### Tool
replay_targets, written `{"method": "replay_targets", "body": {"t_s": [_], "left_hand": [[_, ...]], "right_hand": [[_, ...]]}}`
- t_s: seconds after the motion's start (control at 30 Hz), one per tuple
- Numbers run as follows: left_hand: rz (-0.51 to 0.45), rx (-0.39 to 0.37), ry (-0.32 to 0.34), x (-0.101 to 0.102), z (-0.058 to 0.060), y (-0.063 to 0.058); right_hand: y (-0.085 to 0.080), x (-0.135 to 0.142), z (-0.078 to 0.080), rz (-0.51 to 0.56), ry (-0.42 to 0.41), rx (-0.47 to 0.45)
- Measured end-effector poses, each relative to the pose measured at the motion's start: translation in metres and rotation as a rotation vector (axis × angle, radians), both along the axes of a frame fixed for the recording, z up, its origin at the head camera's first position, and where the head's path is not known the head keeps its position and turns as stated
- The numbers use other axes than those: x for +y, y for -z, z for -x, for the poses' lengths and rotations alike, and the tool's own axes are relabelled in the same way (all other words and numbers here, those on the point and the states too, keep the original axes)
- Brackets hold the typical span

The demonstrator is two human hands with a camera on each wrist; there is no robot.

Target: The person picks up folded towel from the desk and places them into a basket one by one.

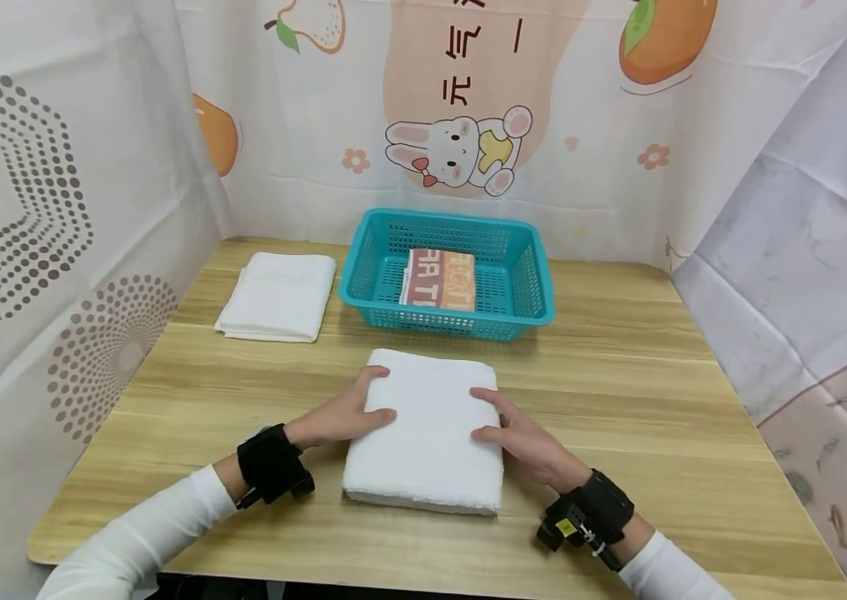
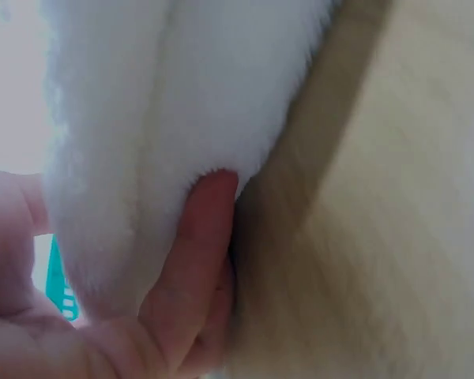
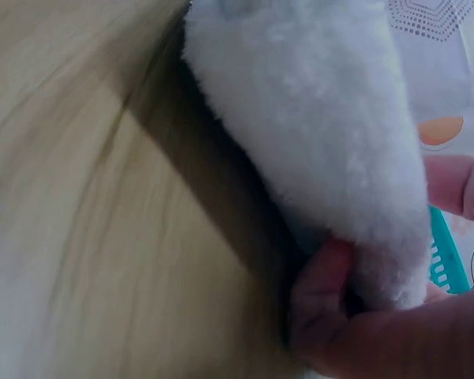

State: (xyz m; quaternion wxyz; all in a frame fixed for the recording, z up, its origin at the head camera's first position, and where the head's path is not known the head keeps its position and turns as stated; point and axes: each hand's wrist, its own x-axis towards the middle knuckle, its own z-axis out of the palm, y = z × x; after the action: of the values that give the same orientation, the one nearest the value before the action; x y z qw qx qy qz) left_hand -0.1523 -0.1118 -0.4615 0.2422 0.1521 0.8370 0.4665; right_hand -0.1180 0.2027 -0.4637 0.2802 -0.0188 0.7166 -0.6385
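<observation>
A thick, fluffy white towel (image 1: 427,437), folded into a rectangle, lies in front of the person near the table's front edge. My left hand (image 1: 348,414) grips its left side, with the thumb on top. In the left wrist view, other fingers (image 2: 193,260) curl beneath the towel's edge (image 2: 213,95). On the opposite side my right hand (image 1: 532,443) holds the towel, its thumb and one finger on the upper face. The right wrist view shows fingers (image 3: 324,284) tucked under the towel's edge (image 3: 316,134). Fingertips beneath the towel are partly hidden.
Behind the towel stands a turquoise plastic basket (image 1: 431,320) holding a folded red and orange patterned cloth (image 1: 453,279). To its left lies a flat folded white cloth (image 1: 278,297). All rest on a wooden table (image 1: 641,367), with printed curtains (image 1: 281,200) behind and beside it.
</observation>
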Motion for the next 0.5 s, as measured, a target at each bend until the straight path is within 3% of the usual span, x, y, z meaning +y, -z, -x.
{"method": "replay_targets", "body": {"t_s": [0.1,0.23,0.4,0.5], "left_hand": [[-0.142,-0.103,-0.027,-0.002,-0.002,0.001],[-0.237,-0.166,-0.077,-0.004,-0.007,0.002],[-0.286,-0.155,-0.099,-0.002,-0.012,0.005],[-0.274,-0.121,-0.059,-0.002,-0.014,0.006]], "right_hand": [[-0.001,0.002,0.0,0.009,-0.013,0.023],[-0.004,0.002,-0.002,-0.015,-0.011,0.061],[-0.005,0.001,-0.006,-0.087,-0.032,0.137],[-0.003,0.001,-0.008,-0.098,-0.059,0.159]]}}
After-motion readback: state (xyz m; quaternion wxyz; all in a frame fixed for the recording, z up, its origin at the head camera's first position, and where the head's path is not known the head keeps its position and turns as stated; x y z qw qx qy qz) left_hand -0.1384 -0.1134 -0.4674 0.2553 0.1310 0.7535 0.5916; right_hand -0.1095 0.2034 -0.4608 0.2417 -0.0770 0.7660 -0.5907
